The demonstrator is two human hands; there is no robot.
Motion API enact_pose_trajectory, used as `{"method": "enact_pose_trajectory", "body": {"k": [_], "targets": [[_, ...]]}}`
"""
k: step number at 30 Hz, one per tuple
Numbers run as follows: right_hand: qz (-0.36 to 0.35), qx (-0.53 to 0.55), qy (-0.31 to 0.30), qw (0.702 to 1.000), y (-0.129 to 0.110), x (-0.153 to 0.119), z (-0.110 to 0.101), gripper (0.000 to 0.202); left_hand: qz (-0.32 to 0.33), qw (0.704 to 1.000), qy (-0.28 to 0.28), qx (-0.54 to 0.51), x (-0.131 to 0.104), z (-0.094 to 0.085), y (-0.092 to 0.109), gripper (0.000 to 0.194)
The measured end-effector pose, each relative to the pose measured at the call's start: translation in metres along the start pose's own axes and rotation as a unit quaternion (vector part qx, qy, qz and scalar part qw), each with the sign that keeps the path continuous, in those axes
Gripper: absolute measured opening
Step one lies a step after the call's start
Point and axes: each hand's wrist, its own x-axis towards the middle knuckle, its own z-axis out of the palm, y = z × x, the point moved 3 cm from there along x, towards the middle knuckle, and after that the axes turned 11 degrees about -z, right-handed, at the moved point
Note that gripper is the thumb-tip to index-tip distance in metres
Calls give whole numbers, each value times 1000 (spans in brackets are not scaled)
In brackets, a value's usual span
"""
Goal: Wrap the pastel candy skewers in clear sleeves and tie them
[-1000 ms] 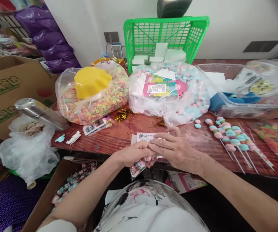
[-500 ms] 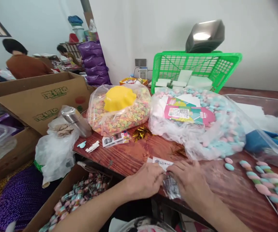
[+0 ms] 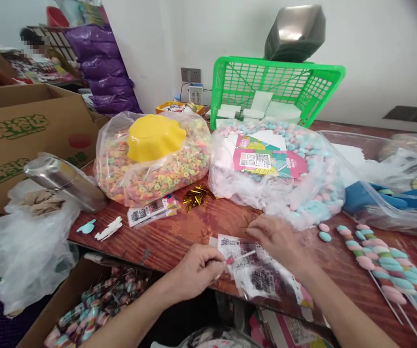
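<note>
The reddish wooden worktop (image 3: 179, 241) stretches across the view, with a large brown carton (image 3: 56, 121) with green lettering standing off its left end. At the back a green basket (image 3: 237, 60) rises with white blocks at its base. In front of it, side by side, sit a clear bag (image 3: 251, 189) full of pink and blue pieces, bearing printed cards (image 3: 266, 162), and another bag (image 3: 108, 130) of small coloured rings, topped by a yellow scalloped dish (image 3: 155, 137). A clear tub (image 3: 371, 192) stands to their right; below the worktop's left edge, an open box (image 3: 49, 309) holds many skewered sweets. The right hand (image 3: 277, 239) reaches over the printed packets (image 3: 255, 278) lying at the front edge, its fingertips at some thin gold strands (image 3: 247, 224); whether that grip has closed on them I cannot tell. The left hand (image 3: 197, 270) is just left of the packets, its grip pinched on the near end of a white stick (image 3: 244, 255), which slants out above them. To the right lies a row of pink, blue and green skewers (image 3: 389, 266). A steel flask (image 3: 65, 181) stands slanted at the left, a gold tinsel bunch (image 3: 195, 197) lies before the bags, and smallest are two loose pieces (image 3: 324, 232), pink and blue, beside the skewers.
</note>
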Motion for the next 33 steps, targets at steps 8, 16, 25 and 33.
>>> {"method": "enact_pose_trajectory", "body": {"k": [8, 16, 25, 33], "targets": [[33, -19, -6, 999, 30, 33, 19, 19, -103, 937, 50, -329, 12, -5, -9, 26], [-19, 113, 18, 993, 28, 56, 11, 18, -80, 902, 93, -413, 23, -18, -3, 26], [13, 50, -14, 999, 44, 33, 6, 23, -71, 891, 131, -430, 18, -29, -9, 23], [-35, 4, -19, 999, 25, 32, 22, 19, -88, 887, 137, -432, 21, -13, -14, 24]]}}
